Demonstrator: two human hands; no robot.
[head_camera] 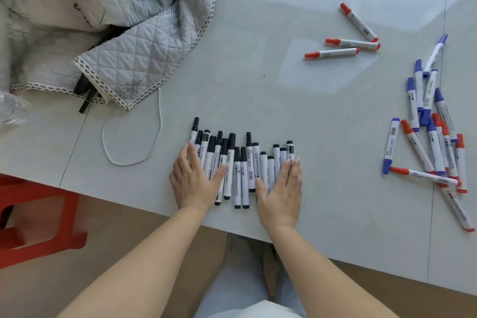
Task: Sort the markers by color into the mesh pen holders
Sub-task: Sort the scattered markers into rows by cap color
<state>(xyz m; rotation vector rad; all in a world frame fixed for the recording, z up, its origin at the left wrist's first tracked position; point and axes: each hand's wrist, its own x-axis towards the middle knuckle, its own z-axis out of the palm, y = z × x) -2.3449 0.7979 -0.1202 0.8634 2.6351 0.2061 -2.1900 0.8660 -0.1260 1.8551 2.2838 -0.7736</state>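
A row of several black-capped markers lies side by side near the table's front edge. My left hand rests flat on the row's left end, fingers straight. My right hand lies flat on the row's right end, fingers straight too. Three red-capped markers lie apart at the back right. A mixed heap of blue and red markers lies at the far right. No mesh pen holder is in view.
A quilted grey cloth covers the table's back left, with a dark object under its edge. A white cord loops beside it. A clear plastic bottle sits at the left edge. A red stool stands below.
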